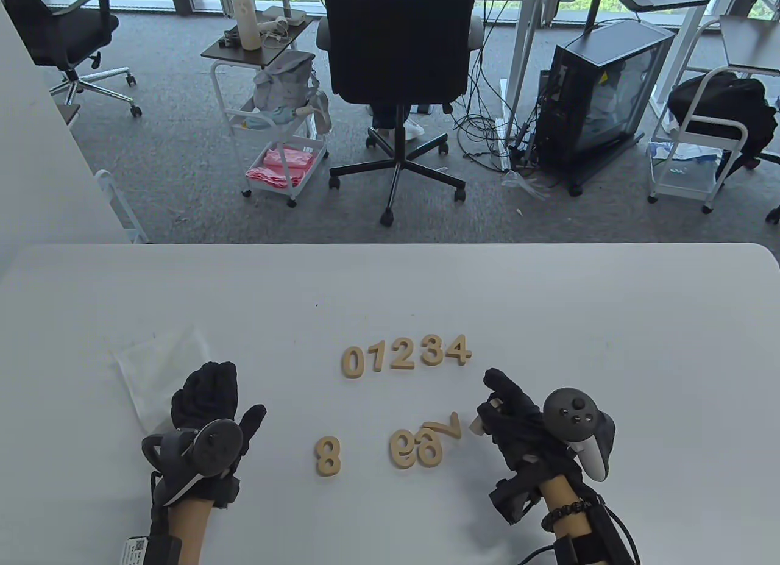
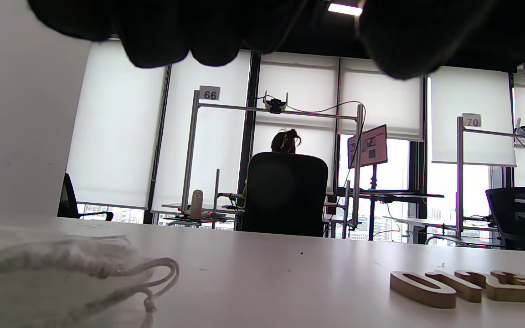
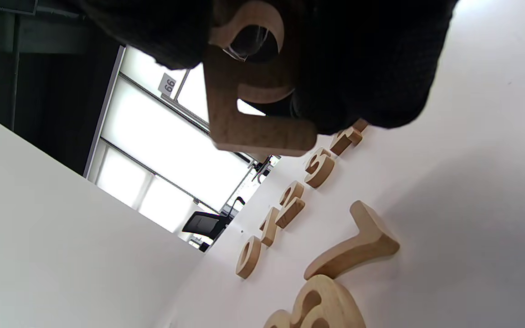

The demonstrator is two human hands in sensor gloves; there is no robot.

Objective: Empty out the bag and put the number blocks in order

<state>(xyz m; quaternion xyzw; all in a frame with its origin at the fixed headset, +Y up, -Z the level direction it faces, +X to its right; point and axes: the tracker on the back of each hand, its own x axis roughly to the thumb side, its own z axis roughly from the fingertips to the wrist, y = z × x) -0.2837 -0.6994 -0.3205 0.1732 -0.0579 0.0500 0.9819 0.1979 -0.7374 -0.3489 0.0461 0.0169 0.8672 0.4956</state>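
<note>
The 5 block [image 3: 249, 91] sits pinched in the right hand [image 1: 518, 428], lifted just beside the 4 [image 1: 457, 350] ending the 0–4 row, likely to extend it. The left hand [image 1: 210, 415], fingers relaxed, rests on the emptied bag [image 1: 155, 361] on the worktop [image 1: 609, 321].

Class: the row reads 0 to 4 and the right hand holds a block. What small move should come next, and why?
Probably the right hand sets its 5 block down just right of the 4, since the row ends there.
</note>
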